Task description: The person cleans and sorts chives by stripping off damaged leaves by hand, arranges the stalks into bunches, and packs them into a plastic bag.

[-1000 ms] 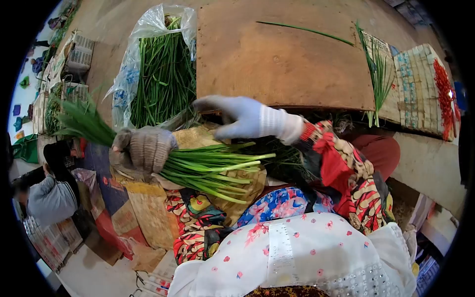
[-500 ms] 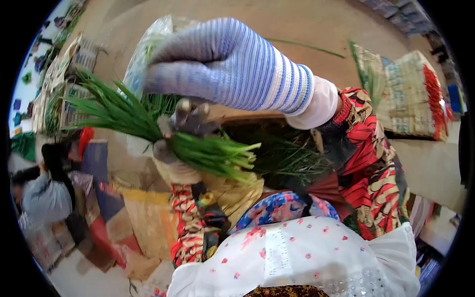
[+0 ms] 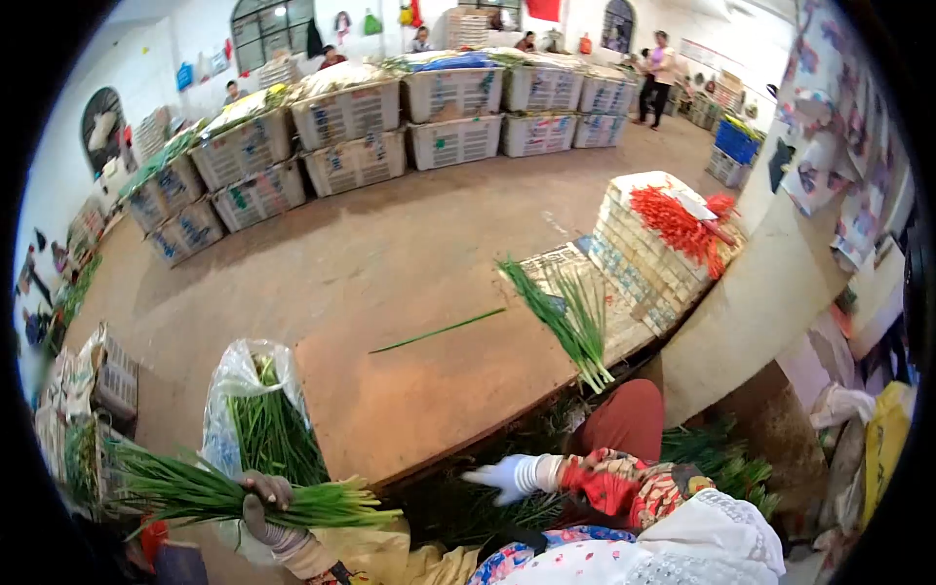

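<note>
My left hand (image 3: 263, 502), in a grey glove, is closed around a bunch of long green chives (image 3: 336, 504) at the lower left. The leafy ends fan out to the left and the paler cut ends point right. My right hand (image 3: 505, 476), in a blue-and-white glove, hovers over dark greens below the board's front edge; motion smears its fingers. Beside my left hand stands a clear plastic bag (image 3: 219, 405) of chives. A single green stalk (image 3: 439, 330) lies on the brown board (image 3: 419, 400), and a smaller bunch of chives (image 3: 565, 327) rests at its right end.
Red ties (image 3: 682, 229) lie on a taped box (image 3: 639, 244) at the right. Across the floor stand stacked white crates (image 3: 453, 141) of greens. People are behind them, and one person (image 3: 660, 78) stands at the back right. More greens (image 3: 717, 463) lie by my right knee.
My view has lifted and turned toward the room. My right hand, which was raised above the bunch, is now lower and farther right. My left hand still holds the chives.
</note>
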`<state>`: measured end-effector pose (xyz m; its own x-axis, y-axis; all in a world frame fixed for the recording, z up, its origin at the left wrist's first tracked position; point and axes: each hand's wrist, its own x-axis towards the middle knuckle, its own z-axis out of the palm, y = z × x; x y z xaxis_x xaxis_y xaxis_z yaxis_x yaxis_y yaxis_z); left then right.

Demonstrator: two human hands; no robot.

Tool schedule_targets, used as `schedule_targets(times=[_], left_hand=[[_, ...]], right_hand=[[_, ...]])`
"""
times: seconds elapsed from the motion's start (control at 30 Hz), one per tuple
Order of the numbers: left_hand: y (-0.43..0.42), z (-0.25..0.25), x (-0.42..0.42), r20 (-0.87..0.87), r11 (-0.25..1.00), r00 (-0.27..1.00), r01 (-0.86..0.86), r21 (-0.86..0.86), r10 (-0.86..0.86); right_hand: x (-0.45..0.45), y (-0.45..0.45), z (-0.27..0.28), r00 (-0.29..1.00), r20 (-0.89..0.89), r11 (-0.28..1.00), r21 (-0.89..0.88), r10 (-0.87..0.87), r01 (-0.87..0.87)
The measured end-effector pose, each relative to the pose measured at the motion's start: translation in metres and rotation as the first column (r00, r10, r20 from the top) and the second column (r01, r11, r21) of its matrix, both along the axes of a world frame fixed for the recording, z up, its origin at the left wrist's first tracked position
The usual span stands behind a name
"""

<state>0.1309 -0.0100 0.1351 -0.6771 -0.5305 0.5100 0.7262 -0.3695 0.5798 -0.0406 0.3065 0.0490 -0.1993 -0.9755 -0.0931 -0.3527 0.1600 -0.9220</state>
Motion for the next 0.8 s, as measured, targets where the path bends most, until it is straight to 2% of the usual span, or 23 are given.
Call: schedule_targets(times=[0.03,0.07,0.1,0.13,0.2,0.23,0.27,0.37,0.4,0.43,0.47,0.5,0.53,0.6,0.63,0.67,0.73,0.8], left_hand=[[0.01,0.014,-0.017,0.069,0.997,0.997,-0.028,-0.073,0.033],[0.027,0.023,-0.036,0.1,0.998,0.993,-0.059,-0.01,0.06],[0.033,0.027,-0.058,0.116,0.998,0.992,-0.046,-0.05,0.051],[0.038,0.029,-0.083,0.126,0.995,0.991,-0.032,-0.094,0.044],[0.069,0.038,-0.128,0.155,0.94,0.938,-0.276,-0.202,0.309],[0.067,0.028,-0.149,0.111,0.948,0.959,-0.234,-0.216,0.262],[0.09,0.051,-0.161,0.058,0.932,0.967,-0.22,-0.288,0.247],[0.114,0.052,-0.19,0.036,0.902,0.975,-0.186,-0.39,0.217],[0.123,0.045,-0.194,0.119,0.924,0.972,-0.152,-0.35,0.205],[0.126,0.035,-0.198,0.201,0.944,0.961,-0.123,-0.307,0.19],[0.115,0.005,-0.208,0.201,0.943,0.961,-0.123,-0.309,0.192],[0.095,-0.039,-0.221,0.328,0.889,0.9,-0.125,-0.44,0.288],[0.099,-0.032,-0.223,0.432,0.82,0.81,-0.1,-0.563,0.396],[0.124,-0.024,-0.221,0.449,0.833,0.797,-0.118,-0.54,0.404],[0.131,-0.02,-0.222,0.464,0.807,0.727,-0.208,-0.553,0.506],[0.138,-0.014,-0.224,0.472,0.768,0.647,-0.298,-0.567,0.599],[0.155,0.018,-0.218,0.503,0.733,0.561,-0.321,-0.599,0.657],[0.162,0.035,-0.209,0.461,0.782,0.678,-0.282,-0.555,0.572]], right_hand=[[-0.001,0.006,0.022,0.946,-0.322,0.999,0.044,0.042,-0.029],[-0.002,-0.006,0.043,0.976,-0.181,0.992,0.024,-0.12,0.127],[-0.006,-0.022,0.074,0.947,-0.238,0.971,-0.149,-0.218,0.186],[-0.012,-0.036,0.093,0.886,-0.362,0.93,-0.324,-0.29,0.172],[-0.025,-0.067,0.112,0.844,-0.331,0.846,-0.477,-0.423,0.238],[-0.034,-0.078,0.12,0.83,-0.31,0.812,-0.522,-0.465,0.26],[-0.046,-0.086,0.124,0.822,-0.31,0.806,-0.526,-0.477,0.269],[-0.082,-0.101,0.114,0.785,-0.268,0.768,-0.525,-0.558,0.367],[-0.088,-0.099,0.105,0.783,-0.264,0.763,-0.53,-0.563,0.37],[-0.091,-0.096,0.095,0.677,-0.355,0.72,-0.58,-0.645,0.382],[-0.094,-0.094,0.085,0.553,-0.434,0.68,-0.626,-0.711,0.383],[-0.097,-0.097,0.075,0.52,-0.439,0.665,-0.625,-0.733,0.409],[-0.103,-0.103,0.062,0.527,-0.434,0.666,-0.624,-0.731,0.409],[-0.113,-0.121,0.04,0.763,-0.176,0.691,-0.582,-0.622,0.429],[-0.113,-0.126,0.042,0.822,-0.03,0.601,-0.698,-0.569,0.39],[-0.112,-0.126,0.043,0.824,-0.029,0.6,-0.7,-0.566,0.387],[-0.108,-0.119,0.061,0.87,0.07,0.621,-0.673,-0.489,0.403],[-0.103,-0.113,0.074,0.888,0.121,0.635,-0.656,-0.445,0.408]])
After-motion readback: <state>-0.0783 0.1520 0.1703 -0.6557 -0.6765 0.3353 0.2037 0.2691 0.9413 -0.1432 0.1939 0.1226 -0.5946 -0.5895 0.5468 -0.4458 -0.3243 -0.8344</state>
